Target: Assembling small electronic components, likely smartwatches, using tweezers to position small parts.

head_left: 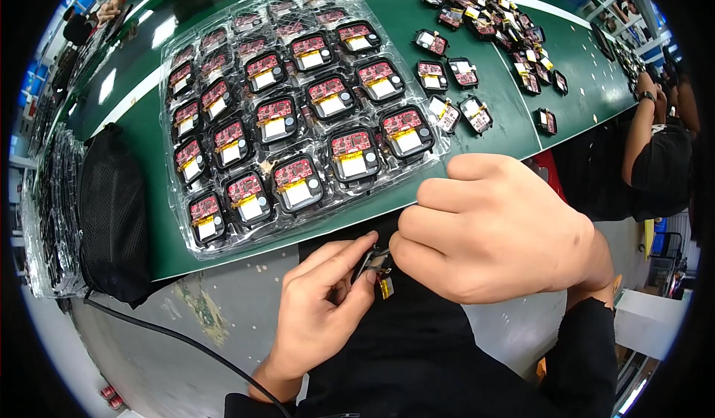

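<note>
My left hand (320, 302) pinches a small black-cased electronic unit (380, 261) between thumb and fingers, over my lap just off the table's front edge. The unit is turned nearly edge-on, and a yellow-taped piece hangs at its lower side. Close beside it, my right hand (491, 232) is curled closed with its back up. Its fingertips are hidden, so whatever they grip cannot be made out. Beyond both hands lies a clear plastic tray (179, 220) holding rows of black cases with red circuit boards, white blocks and yellow tape.
Similar loose units (477, 115) are scattered on the green table (402, 194), with a heap (514, 34) farther back. A black mesh bag (112, 217) stands at the left, beside stacked clear trays (52, 209). A black cable (186, 340) runs past my left forearm. Another person's arm (639, 138) is at right.
</note>
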A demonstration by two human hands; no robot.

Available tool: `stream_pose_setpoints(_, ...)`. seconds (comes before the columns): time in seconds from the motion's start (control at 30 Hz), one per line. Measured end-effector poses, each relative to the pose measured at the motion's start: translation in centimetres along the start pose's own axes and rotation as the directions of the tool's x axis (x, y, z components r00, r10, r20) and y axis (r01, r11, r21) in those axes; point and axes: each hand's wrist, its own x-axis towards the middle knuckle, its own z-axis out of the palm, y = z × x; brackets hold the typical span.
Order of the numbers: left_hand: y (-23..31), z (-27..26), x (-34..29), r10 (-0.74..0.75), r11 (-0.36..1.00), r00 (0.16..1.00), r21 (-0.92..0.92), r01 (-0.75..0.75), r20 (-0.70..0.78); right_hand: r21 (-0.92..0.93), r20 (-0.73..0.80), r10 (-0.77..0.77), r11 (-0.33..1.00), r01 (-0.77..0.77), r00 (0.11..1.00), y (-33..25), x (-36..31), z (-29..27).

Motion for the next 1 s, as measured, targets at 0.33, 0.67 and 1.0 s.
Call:
stream_pose_setpoints(0.33,0.2,-0.1,0.0,0.051,0.994,0.995,0.091,-0.058,0.086,0.09,0.209,-0.075,0.994,0.057,0.975,0.3,2.0,-0.5)
stream_pose_setpoints(0.67,-0.3,-0.6,-0.1,-0.132,0.945,0.99,-0.294,0.139,0.046,-0.058,0.583,0.143,0.989,-0.134,0.8,-0.2,-0.8,-2.9)
stream_pose_setpoints(1.0,-0.7,-0.5,-0.3,-0.194,0.825,0.979,-0.528,0.201,0.068,-0.009,0.287,0.541,0.826,-0.563,0.79,-1.8,-5.0,1.3)
